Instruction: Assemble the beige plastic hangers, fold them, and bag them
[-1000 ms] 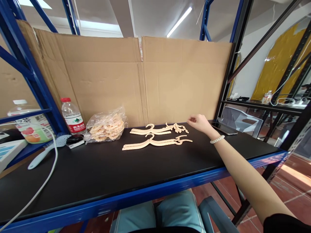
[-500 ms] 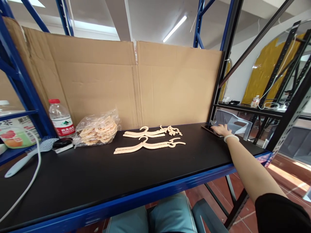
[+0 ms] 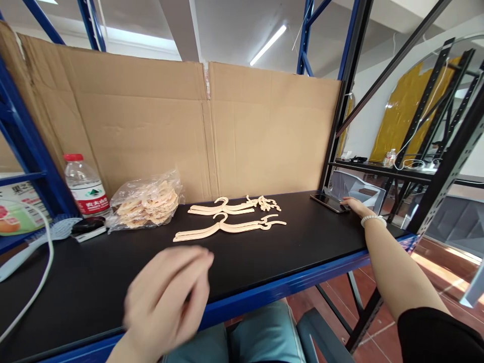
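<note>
My left hand (image 3: 170, 297), a little blurred, is over the front of the black tabletop (image 3: 242, 267). Its fingers are curled in against the thumb, and nothing shows in them. At the right end of the table my right hand (image 3: 358, 205), with a beaded bracelet on the wrist, has its fingers closed at the right end of a dark phone (image 3: 328, 202). The phone lies flat, and the fingertips' underside is hidden. Two light-coloured folding hangers lie in the middle, one nearer (image 3: 219, 229) and one farther back (image 3: 223, 208).
At the left stand a clear bag of pale pieces (image 3: 147, 201), a red-capped bottle (image 3: 86, 186), a dark oval object (image 3: 88, 225) and a pale blue-grey brush (image 3: 41, 242). A white cable (image 3: 49, 262) curves across the front left. Cardboard (image 3: 151, 126) walls the back.
My left hand has come into view from below, over the table's front. My right hand has slid right along the phone, uncovering more of it. The view has turned slightly right.
</note>
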The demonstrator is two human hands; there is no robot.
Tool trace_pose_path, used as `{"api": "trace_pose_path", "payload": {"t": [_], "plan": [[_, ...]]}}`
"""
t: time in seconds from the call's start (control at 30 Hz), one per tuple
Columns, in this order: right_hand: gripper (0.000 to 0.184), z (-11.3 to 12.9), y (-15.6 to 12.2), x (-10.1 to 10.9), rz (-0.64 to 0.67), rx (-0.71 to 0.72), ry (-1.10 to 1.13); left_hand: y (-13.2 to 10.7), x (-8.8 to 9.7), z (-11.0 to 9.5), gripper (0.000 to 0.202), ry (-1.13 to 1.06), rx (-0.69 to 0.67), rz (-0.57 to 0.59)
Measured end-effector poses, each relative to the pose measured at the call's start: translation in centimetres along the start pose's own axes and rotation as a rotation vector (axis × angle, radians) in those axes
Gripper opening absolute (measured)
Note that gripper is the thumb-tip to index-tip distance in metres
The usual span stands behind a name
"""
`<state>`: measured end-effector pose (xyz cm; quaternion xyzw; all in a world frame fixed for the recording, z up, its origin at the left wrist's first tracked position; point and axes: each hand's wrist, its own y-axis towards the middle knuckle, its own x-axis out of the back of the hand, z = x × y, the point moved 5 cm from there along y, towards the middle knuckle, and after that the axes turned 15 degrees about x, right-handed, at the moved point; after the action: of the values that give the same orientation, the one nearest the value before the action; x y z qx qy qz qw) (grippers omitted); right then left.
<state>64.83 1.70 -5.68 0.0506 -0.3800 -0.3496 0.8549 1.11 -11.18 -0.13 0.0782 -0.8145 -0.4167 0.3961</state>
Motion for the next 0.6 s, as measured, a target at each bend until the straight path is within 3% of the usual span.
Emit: {"api": "trace_pose_path", "payload": {"t": [0.1,0.17,0.4,0.6], "plan": [[0.05,0.3,-0.3,-0.3,0.023,-0.002,0.045,2.2,-3.7,1.5,0.047,0.134,0.006,0.172],[0.057,0.5,-0.5,-0.3,0.044,-0.005,0.063,2.5,-5.3,2.4,0.041,0.189,0.003,0.319],[0.066,0.4,-0.7,-0.3,0.099,-0.016,0.067,1.7,-5.8,3.1,0.038,0.197,0.078,0.468],[0.074,0.1,-0.3,-0.6,0.109,-0.019,0.066,1.8,-6.0,3.1,0.04,0.203,0.112,0.493]]}}
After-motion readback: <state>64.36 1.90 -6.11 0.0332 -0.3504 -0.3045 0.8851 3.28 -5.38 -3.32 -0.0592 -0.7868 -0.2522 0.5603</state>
